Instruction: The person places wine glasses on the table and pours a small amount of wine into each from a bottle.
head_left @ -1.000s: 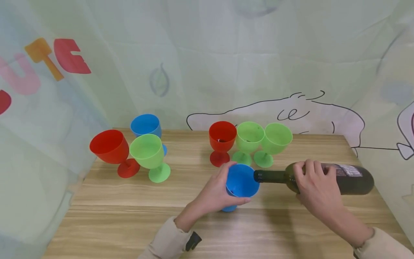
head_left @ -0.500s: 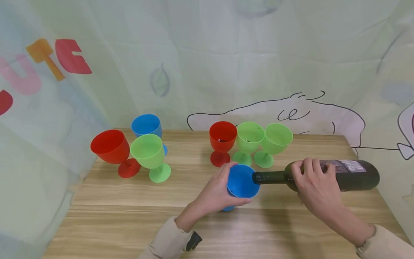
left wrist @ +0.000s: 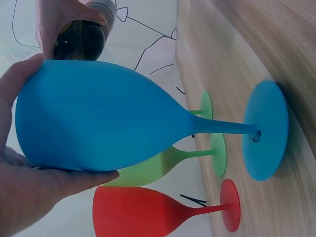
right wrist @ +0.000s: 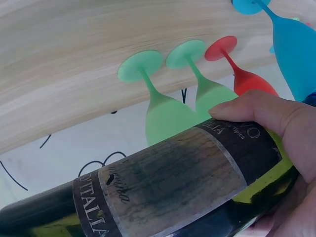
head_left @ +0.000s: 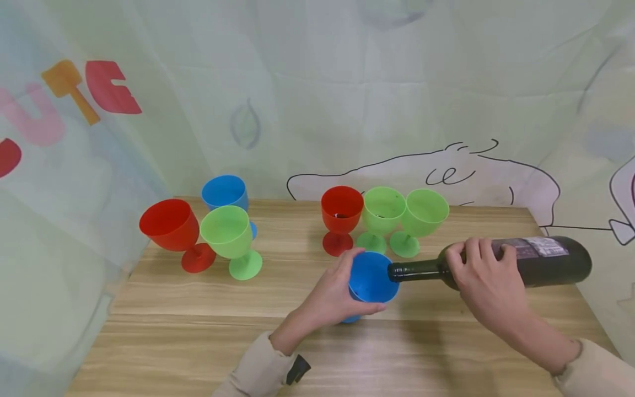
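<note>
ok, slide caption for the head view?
Left fingers hold a blue goblet; right fingers hold a tilted dark bottle, mouth at the goblet's rim.

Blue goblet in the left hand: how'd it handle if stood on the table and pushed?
Likely apt to tip if pushed high: the blue goblet has a deep bowl on a thin stem. Probably stiff: no dent shows where the left hand grips. Possibly slippery: its surface looks smooth.

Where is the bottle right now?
In the head view, the bottle is on the right, gripped by the right hand, its neck reaching left to the blue cup that the left hand holds.
</note>
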A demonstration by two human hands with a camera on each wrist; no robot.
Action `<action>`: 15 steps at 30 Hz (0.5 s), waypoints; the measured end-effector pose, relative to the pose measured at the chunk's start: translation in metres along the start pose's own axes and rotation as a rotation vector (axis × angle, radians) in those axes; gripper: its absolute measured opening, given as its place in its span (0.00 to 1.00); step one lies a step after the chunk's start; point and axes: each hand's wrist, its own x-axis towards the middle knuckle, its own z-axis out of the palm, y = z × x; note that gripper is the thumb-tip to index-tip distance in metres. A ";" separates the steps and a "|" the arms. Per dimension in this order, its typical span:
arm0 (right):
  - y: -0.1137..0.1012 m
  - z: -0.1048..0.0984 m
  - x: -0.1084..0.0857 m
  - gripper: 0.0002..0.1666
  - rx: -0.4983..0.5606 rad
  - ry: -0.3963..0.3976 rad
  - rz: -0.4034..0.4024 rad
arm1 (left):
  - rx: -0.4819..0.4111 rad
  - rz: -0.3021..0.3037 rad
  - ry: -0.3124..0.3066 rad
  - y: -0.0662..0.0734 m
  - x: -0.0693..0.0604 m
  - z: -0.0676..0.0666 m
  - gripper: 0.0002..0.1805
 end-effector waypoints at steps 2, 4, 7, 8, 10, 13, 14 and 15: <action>0.001 -0.001 0.001 0.21 -0.001 -0.012 -0.002 | 0.002 -0.001 0.002 0.000 0.000 0.000 0.48; 0.002 -0.002 0.002 0.20 -0.002 -0.027 -0.004 | -0.003 -0.004 0.004 0.000 0.000 0.000 0.48; 0.003 -0.003 0.003 0.17 -0.004 -0.043 -0.007 | -0.020 -0.011 0.005 0.000 0.000 0.000 0.48; 0.003 -0.004 0.004 0.16 -0.002 -0.041 -0.008 | -0.028 -0.013 0.005 0.000 0.000 0.000 0.48; 0.003 -0.005 0.004 0.15 -0.001 -0.031 -0.010 | -0.043 -0.018 0.006 0.000 0.000 0.001 0.48; 0.003 -0.005 0.005 0.16 -0.004 -0.011 -0.013 | -0.058 -0.019 0.011 -0.002 0.000 0.002 0.48; 0.003 -0.005 0.005 0.16 -0.009 -0.008 -0.016 | -0.061 -0.017 0.014 -0.003 0.000 0.003 0.48; 0.003 -0.004 0.005 0.16 -0.013 -0.005 -0.017 | -0.062 -0.015 0.017 -0.004 0.000 0.003 0.48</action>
